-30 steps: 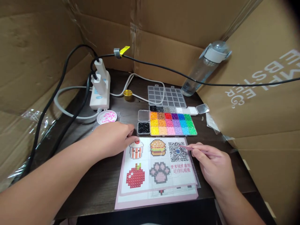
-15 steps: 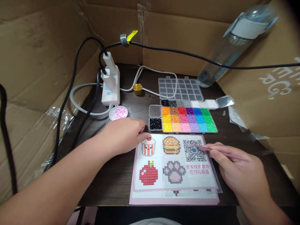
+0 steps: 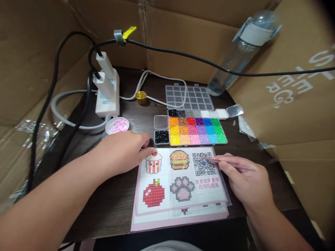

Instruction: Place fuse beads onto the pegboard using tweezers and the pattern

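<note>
1. The left hand (image 3: 125, 153) lies palm down on the dark table (image 3: 115, 195), fingers loosely curled, fingertips pressing the far left corner of the pattern sheet (image 3: 180, 184) beside the cupcake picture; it grips nothing.
2. The right hand (image 3: 246, 181) pinches a thin pair of tweezers (image 3: 225, 163), its tips over the QR code at the sheet's far right.
3. A clear pegboard (image 3: 223, 195) seems to lie over the sheet. No beads can be made out on it, so the placing appears barely begun; the cupcake, burger, apple and paw are printed pictures.
4. Just beyond the sheet sits the open bead box (image 3: 196, 130), its compartments sorted by colour, with a small tub of black beads (image 3: 161, 136) at its left.
5. Further left, a round dish of pink beads (image 3: 117, 125) stands near a power strip (image 3: 107, 101).
6. A black cable (image 3: 183, 55) crosses above the far table, and a water bottle (image 3: 235, 52) leans far right; cardboard walls enclose everything.
</note>
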Motion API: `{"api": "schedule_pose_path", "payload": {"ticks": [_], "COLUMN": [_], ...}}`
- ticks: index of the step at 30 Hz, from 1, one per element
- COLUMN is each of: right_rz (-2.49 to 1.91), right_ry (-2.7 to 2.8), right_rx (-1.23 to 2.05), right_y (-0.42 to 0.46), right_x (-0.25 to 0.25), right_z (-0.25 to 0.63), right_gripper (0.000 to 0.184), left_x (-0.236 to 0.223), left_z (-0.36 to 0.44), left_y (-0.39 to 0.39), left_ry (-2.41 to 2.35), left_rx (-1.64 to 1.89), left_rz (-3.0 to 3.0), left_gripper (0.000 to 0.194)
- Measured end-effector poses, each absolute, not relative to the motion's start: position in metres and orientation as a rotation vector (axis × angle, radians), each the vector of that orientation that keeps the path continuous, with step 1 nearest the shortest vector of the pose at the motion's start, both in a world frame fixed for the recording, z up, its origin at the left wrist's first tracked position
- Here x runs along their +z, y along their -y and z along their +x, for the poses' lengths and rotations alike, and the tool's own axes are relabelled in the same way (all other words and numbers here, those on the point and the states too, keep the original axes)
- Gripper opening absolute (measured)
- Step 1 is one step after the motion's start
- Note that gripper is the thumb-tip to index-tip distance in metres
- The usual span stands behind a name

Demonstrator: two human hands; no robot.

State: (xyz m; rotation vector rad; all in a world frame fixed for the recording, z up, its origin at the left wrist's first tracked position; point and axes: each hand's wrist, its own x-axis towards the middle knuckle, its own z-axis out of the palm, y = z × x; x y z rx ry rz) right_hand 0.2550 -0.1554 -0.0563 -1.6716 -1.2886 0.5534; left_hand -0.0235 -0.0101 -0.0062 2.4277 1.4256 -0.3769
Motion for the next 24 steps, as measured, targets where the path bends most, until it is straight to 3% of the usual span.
{"api": "schedule_pose_path", "payload": {"ticks": [24], "right_rz": [-1.616], "right_ry": [1.361], "right_rx": [0.6], "right_y": [0.1542], "right_x": [-0.0534], "right_z": [0.253], "right_gripper": [0.015], "left_x": [-0.0056], "left_z": [-0.0207], "left_y": [0.0086], "left_ry": [-1.453], "left_rx": [-0.397], "left_rz": [2.396], "left_gripper": [0.042]}}
